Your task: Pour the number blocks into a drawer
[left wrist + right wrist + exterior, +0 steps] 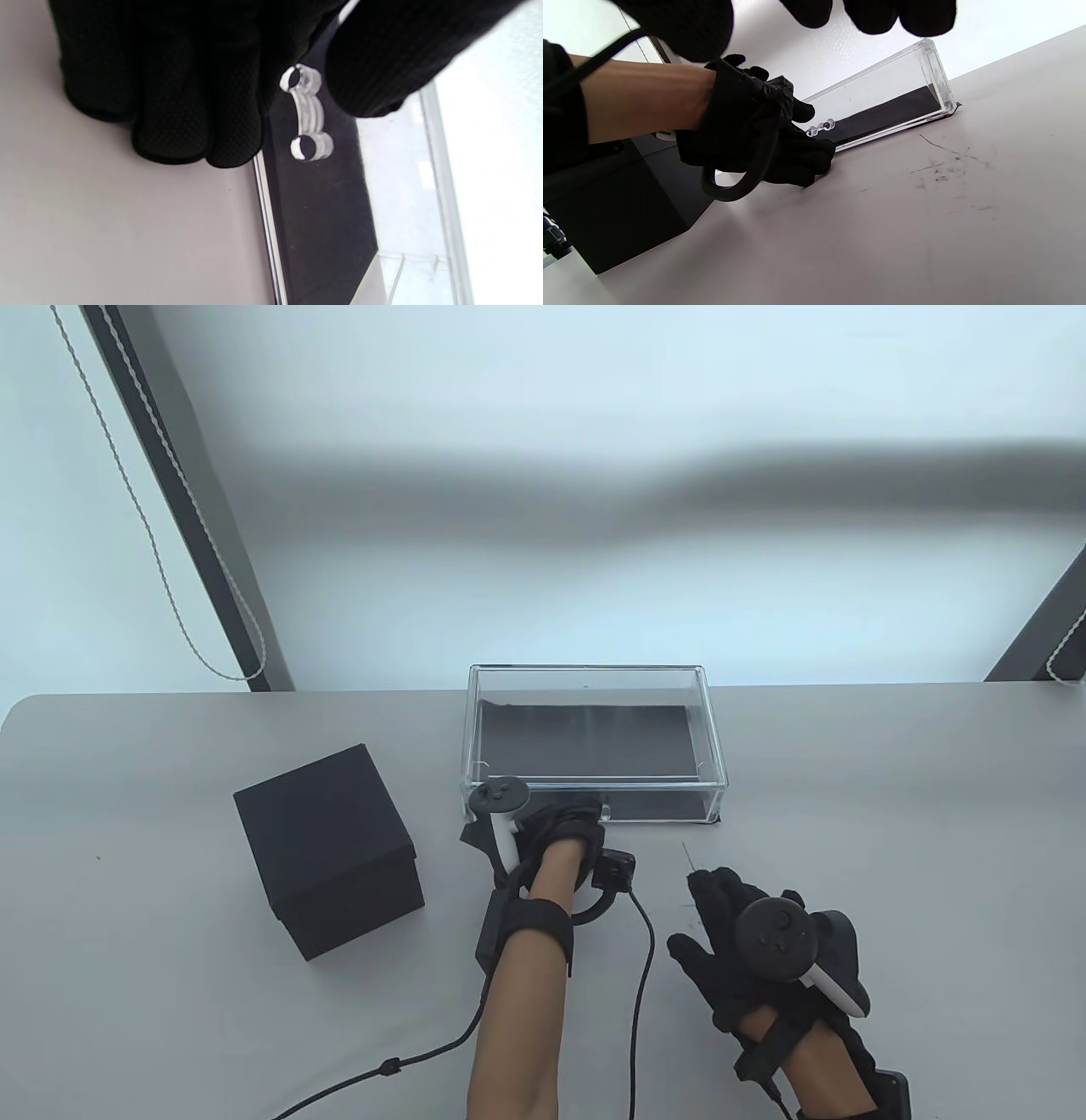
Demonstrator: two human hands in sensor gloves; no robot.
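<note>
A clear acrylic drawer case (718, 746) with a black lining stands at the middle back of the grey table, and it also shows in the right wrist view (925, 67). My left hand (577, 812) is at its front face. In the left wrist view the curled fingers (191, 127) and the thumb (373, 76) lie on either side of the small clear handle (309, 114), with a gap to it. The handle also shows in the right wrist view (821, 126). My right hand (717, 920) rests spread on the table, holding nothing. No number blocks are visible.
A closed black cube box (327, 848) stands left of my left hand, and it also shows in the right wrist view (628, 212). Glove cables (640, 984) trail towards the front edge. Faint dark scratch marks (941, 169) lie on the table right of the handle.
</note>
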